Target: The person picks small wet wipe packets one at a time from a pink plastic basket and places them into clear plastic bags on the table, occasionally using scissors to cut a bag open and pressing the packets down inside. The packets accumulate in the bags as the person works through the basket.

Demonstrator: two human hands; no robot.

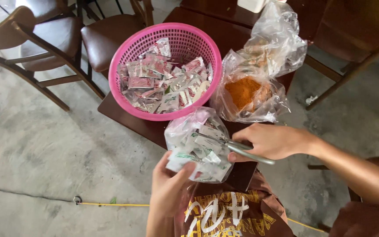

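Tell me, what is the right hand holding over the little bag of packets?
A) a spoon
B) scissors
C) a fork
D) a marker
B: the right hand has metal scissors in its grip, blades pointing into the clear bag of sachets that the left hand holds up from below.

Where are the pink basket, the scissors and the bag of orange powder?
Pink basket [121, 57]: head view, on its left rim.
Scissors [242, 150]: head view, on the metal handle by the right hand [270, 141].
Bag of orange powder [243, 91]: head view, on the powder seen through the plastic.
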